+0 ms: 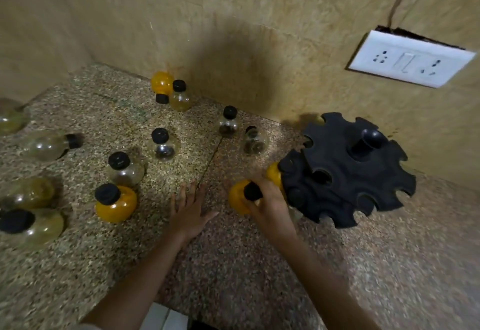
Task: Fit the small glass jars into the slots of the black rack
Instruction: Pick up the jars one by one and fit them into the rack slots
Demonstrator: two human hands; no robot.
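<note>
The speckled granite counter (259,264) carries the black rack (350,171) at the right, near the wall, with loose jars scattered to its left. The right hand (270,206) grips a yellow-filled jar (237,198) by its neck, just beside the lower tier. The left hand (188,206) lies flat and spread, holding nothing. Misaligned with a slot, the jar could knock the rack or slip. Blur hides the nearest slots, and a second yellow jar (274,173) is half covered.

Rack (348,171): matt black all over.
Jar in right hand (237,198): orange-yellow fill, black cap.
Jar near left edge (117,203): same orange-yellow, black cap.
Clear jars (163,145): colourless glass, black caps.
Worktop (233,264): speckled brown and beige.
Wall socket (410,59): white.
</note>
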